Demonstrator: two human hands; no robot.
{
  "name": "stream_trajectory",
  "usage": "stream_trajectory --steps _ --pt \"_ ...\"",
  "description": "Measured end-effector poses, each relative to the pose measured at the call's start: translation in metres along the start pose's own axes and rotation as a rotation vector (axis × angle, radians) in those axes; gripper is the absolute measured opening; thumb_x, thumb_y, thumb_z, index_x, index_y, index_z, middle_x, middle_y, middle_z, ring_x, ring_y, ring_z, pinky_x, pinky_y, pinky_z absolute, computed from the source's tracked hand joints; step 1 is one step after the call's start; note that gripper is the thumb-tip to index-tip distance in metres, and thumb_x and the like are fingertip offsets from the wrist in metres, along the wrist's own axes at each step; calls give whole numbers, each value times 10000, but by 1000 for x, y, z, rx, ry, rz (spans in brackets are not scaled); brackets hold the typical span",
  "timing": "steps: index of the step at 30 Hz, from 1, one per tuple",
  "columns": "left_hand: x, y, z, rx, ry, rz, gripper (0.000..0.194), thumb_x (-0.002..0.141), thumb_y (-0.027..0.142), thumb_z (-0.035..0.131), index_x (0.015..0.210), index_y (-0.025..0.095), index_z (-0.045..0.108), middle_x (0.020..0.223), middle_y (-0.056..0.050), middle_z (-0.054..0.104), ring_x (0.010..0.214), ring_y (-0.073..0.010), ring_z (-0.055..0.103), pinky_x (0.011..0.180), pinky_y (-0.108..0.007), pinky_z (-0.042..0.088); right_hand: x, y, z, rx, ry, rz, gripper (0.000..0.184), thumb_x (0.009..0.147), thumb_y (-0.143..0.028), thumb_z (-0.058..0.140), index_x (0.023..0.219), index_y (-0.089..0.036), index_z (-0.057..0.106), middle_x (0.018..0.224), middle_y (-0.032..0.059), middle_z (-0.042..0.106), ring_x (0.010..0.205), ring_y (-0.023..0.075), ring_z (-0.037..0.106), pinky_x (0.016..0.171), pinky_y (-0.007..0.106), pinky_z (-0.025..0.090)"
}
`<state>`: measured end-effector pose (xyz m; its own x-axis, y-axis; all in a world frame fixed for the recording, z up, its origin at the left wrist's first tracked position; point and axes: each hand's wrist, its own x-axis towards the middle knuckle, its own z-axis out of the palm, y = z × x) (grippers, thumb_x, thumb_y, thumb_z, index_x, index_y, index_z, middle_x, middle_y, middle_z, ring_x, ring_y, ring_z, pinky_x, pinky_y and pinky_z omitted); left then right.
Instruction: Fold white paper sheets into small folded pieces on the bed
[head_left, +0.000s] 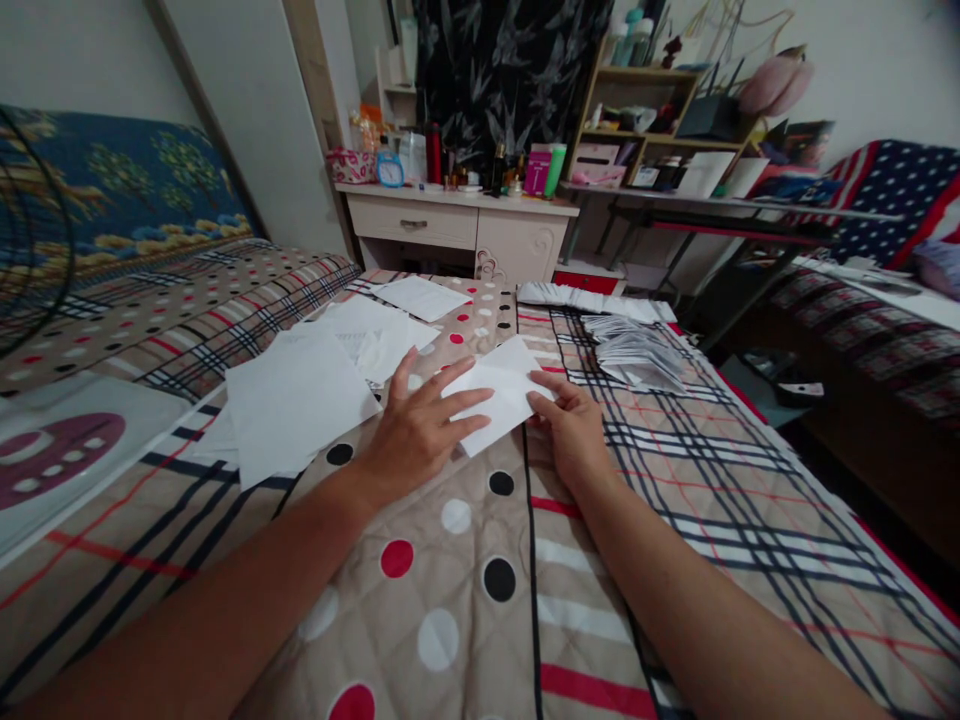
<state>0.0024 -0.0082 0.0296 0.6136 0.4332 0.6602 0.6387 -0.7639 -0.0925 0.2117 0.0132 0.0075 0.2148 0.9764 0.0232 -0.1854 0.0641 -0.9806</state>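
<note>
A folded sheet of white paper lies on the patterned bedspread between my hands. My left hand rests on its left side with the fingers spread and stretched out flat. At the paper's right edge, my right hand pinches it between thumb and forefinger. Left of my hands, loose white sheets lie in an overlapping spread, some with faint print. Beyond the right hand sits a pile of folded papers, with a longer row of folded white paper behind it.
A white bag with a purple print lies at the far left. Past the bed stands a white dresser crowded with bottles and a blue clock. Shelves and a desk are at the back right. The bed's right edge drops off to the floor.
</note>
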Motion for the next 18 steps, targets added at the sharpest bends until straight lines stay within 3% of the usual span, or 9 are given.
stream_trajectory --steps 4,6,9,12,16,18 --pt "-2 1 5 -41 -28 117 220 909 121 531 982 250 694 1054 20 738 1241 -218 539 1108 -533 236 4 -3 -6 -342 -98 -37 421 668 -313 700 1054 -147 684 613 -11 597 511 140 533 540 296 472" --pt "-5 -1 11 -92 -88 181 195 921 130 517 965 215 687 1003 6 747 1148 -194 596 1032 -447 349 7 -6 -11 -677 -101 -170 436 642 -284 722 1059 -164 692 767 39 654 609 172 578 615 331 490" --pt "-9 -2 18 -147 -151 232 193 922 130 505 993 178 677 1006 -31 738 1019 -172 633 899 -360 439 9 -12 -18 -1056 40 -425 471 612 -214 737 1080 -201 689 1069 101 629 873 232 601 760 366 481" --pt "-10 -1 19 -158 -183 234 224 914 108 490 1018 179 675 1012 -54 732 964 -177 637 820 -333 469 7 -15 -16 -1059 77 -501 260 689 -193 667 947 -191 703 984 86 640 827 212 592 716 338 465" --pt "-9 1 17 -193 -227 226 278 888 66 474 1034 186 678 1047 -64 723 968 -193 644 801 -334 499 6 -11 -8 -849 -191 -369 60 702 -184 660 754 -185 689 658 11 646 573 142 550 559 266 413" --pt "-10 2 19 -225 -240 179 311 867 51 484 1066 190 678 1115 -70 707 1023 -204 640 847 -357 515 7 -8 -8 -848 -254 -321 23 661 -169 692 664 -190 682 595 4 645 537 135 543 532 253 393"
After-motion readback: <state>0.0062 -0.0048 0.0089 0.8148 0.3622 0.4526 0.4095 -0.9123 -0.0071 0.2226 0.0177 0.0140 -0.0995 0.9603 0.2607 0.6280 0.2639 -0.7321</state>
